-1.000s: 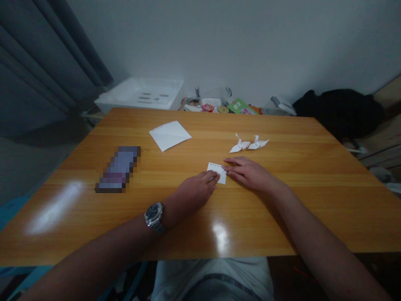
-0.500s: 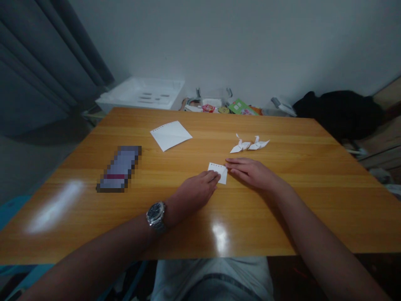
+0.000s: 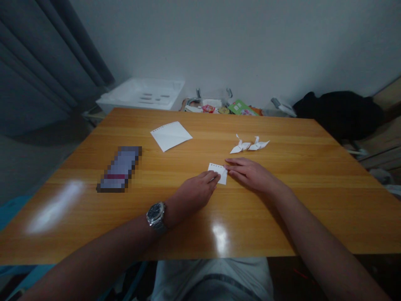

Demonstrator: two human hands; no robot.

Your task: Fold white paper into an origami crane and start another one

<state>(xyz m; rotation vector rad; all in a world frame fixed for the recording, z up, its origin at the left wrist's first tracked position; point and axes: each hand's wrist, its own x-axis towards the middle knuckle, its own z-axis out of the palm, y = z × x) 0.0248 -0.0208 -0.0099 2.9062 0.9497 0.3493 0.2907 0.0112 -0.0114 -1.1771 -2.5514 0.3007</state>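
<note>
A small folded square of white notebook paper [image 3: 223, 178], with punched holes along its far edge, lies on the wooden table in front of me. My left hand [image 3: 197, 190], fingers bent and close together, holds it down from the left and hides part of it. From the right, my right hand [image 3: 249, 172] lies low over the table with its fingers stretched out, the tips at the paper's right edge. Just beyond it stand two white origami cranes [image 3: 249, 145] side by side. Farther left lies a flat white sheet [image 3: 171, 136] with a holed edge.
A phone [image 3: 120, 169], blurred out, lies on the left of the table [image 3: 266, 225]. Behind the far edge are a white foam box [image 3: 140, 94], a green packet [image 3: 240, 107] among small items, and a black cloth heap [image 3: 340, 113] at right.
My right hand has shifted very slightly left along the paper's right edge. My left hand and the paper look the same.
</note>
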